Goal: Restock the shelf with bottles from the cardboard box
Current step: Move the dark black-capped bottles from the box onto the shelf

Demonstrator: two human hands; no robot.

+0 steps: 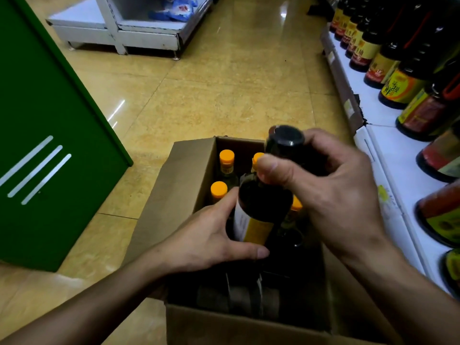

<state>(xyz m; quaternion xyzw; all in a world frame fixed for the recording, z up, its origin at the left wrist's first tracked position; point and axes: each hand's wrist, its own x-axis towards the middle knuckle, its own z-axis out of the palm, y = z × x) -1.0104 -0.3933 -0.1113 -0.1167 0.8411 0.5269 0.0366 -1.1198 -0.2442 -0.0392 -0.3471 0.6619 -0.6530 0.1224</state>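
Note:
A dark bottle [263, 210] with a black cap and a yellow and white label is lifted above the open cardboard box [184, 185] on the floor. My right hand [336, 195] grips its neck just under the cap. My left hand [211, 235] holds its lower body, thumb and fingers curled round the label. Inside the box stand several bottles with orange caps [226, 158], partly hidden behind the lifted bottle. The white shelf [395, 155] runs along the right, lined with dark sauce bottles [403, 85].
A green metal cabinet [49, 145] stands on the left, close to the box. A low white display stand [119, 28] sits at the far end of the tiled aisle. Cardboard dividers show in the near part of the box.

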